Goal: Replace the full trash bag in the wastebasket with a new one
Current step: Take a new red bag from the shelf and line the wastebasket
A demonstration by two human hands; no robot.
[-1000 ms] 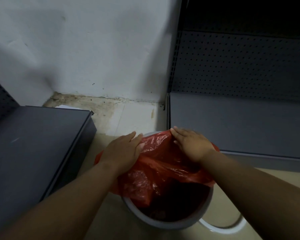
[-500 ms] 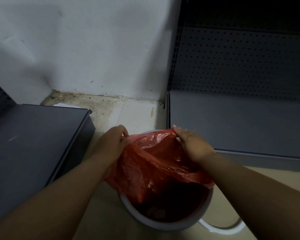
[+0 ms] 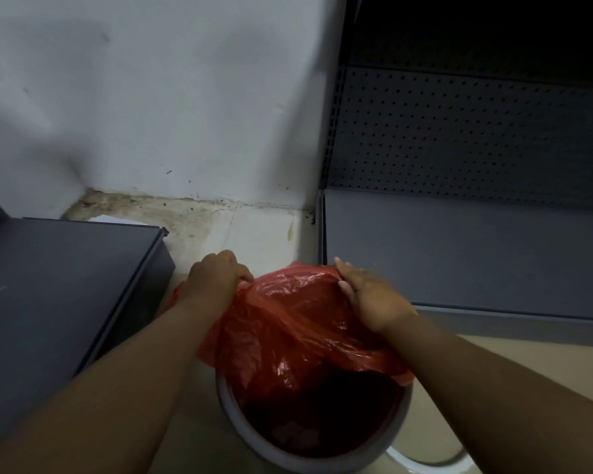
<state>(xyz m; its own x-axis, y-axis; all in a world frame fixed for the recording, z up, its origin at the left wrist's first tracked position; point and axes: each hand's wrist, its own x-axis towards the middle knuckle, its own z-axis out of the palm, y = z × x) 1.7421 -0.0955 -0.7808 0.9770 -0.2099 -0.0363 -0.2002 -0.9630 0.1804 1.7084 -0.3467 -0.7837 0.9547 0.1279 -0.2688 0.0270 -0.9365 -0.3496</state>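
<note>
Trash bag (image 3: 298, 323) — the red plastic one — sits in the white wastebasket (image 3: 254, 443) on the floor, between the dark grey cabinet (image 3: 59, 302) on my left and the grey shelf unit (image 3: 459, 248) on my right. My left hand (image 3: 213, 278) is closed on the bag's edge at the far left, fingers curled under the film; my right hand (image 3: 367, 295) pinches the far edge with the fingers bent over it. Judging by this, the far rim of the bag is already off the basket and gathered up, while the near part seems to hang inside. So I am early in the job: the bag is not lifted out, and no new bag is in sight. The bag's long axis runs down into the basket — its mouth faces up and tips toward me, dark inside, with pale rubbish dimly showing at the bottom.
</note>
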